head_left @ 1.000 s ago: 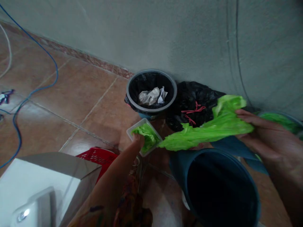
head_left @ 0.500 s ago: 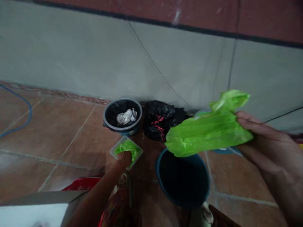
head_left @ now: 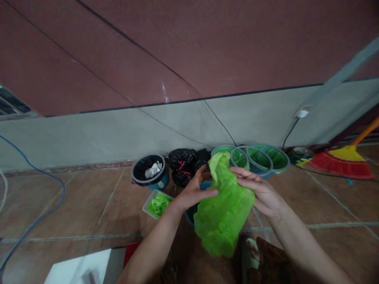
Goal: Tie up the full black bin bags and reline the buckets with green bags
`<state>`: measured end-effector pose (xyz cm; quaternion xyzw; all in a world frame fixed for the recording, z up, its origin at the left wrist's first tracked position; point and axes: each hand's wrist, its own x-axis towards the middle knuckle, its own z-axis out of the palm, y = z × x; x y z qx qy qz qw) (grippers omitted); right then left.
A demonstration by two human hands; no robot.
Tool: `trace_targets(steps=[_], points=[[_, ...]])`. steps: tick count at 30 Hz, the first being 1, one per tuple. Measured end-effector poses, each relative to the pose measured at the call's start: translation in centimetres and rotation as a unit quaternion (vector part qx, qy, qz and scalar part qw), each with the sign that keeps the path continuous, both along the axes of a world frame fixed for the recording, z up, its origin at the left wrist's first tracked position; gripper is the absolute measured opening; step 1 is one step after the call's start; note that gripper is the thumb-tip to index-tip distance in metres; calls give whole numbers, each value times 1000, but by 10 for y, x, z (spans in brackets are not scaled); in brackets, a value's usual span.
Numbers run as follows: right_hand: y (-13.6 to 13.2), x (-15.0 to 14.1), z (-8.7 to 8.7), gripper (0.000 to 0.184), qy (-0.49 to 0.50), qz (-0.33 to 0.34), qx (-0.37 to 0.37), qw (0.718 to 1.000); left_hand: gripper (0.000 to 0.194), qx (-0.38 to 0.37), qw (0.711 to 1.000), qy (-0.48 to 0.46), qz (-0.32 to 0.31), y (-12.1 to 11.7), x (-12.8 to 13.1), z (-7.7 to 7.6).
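Note:
A bright green plastic bag [head_left: 222, 213] hangs in front of me, held by both hands at its top. My left hand [head_left: 194, 191] pinches the bag's left edge, thumb on the plastic. My right hand [head_left: 260, 191] grips its right edge with fingers curled over it. Behind the bag a dark blue bin [head_left: 189, 215] stands on the floor, mostly hidden. A white tray [head_left: 147, 205] with more green bags [head_left: 159, 203] lies on the tiles to the left.
Along the wall stand a bin lined in black [head_left: 150, 172] with crumpled paper, tied black bags [head_left: 183, 165], and two green-lined bins [head_left: 260, 157]. A red broom [head_left: 343, 157] lies at right. A blue cable [head_left: 35, 221] runs at left. A white box [head_left: 79, 270] is near me.
My left hand has left the tray and come up to the green bag. My right hand has brought the bag to the middle. My view has lifted toward the wall.

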<state>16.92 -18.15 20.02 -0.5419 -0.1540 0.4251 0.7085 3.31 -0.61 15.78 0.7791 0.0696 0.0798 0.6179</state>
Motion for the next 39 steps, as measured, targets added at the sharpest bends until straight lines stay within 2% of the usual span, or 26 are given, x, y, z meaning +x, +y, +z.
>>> trace_targets(steps=[3,5,8,10,13,15,20,24,26,28,30,32,34,36,38,39], points=[[-9,2,-11,42,27,11,11,1000,77,-143,989,26,-30,-27,-3,-17],[-10,7,-17,41,23,-7,1,1000,55,-181,982,55,-13,-43,-6,-31],[-9,21,-26,41,-2,-56,-18,998,35,-198,974,77,80,-49,-9,-44],[-9,32,-35,39,-53,-98,-38,993,29,-196,964,80,163,-38,-9,-45],[-9,49,-54,35,-162,-149,-79,972,31,-195,941,69,269,-7,-10,-37],[-8,60,-66,34,-223,-168,-102,955,36,-196,927,59,315,14,-13,-30],[1,79,-86,31,-313,-191,-142,919,45,-209,912,35,350,41,-22,-24],[9,79,-83,31,-361,-230,-200,881,44,-198,905,2,377,44,-23,-25],[12,74,-77,30,-387,-246,-221,861,43,-168,899,-31,402,44,-22,-24],[15,67,-73,30,-399,-239,-226,856,42,-109,896,-71,425,45,-23,-20],[18,59,-74,29,-398,-203,-231,864,42,-43,894,-100,434,44,-24,-16],[21,50,-77,28,-377,-140,-228,887,39,6,899,-104,426,37,-24,-13],[23,38,-81,30,-319,-69,-215,921,34,50,919,-82,383,23,-21,-15],[25,23,-85,36,-250,-8,-205,946,29,97,952,-38,287,0,-16,-24],[27,6,-87,40,-227,25,-213,950,29,131,980,13,150,-29,-10,-42],[28,-2,-89,42,-238,35,-222,945,30,143,985,33,89,-44,-7,-53]])
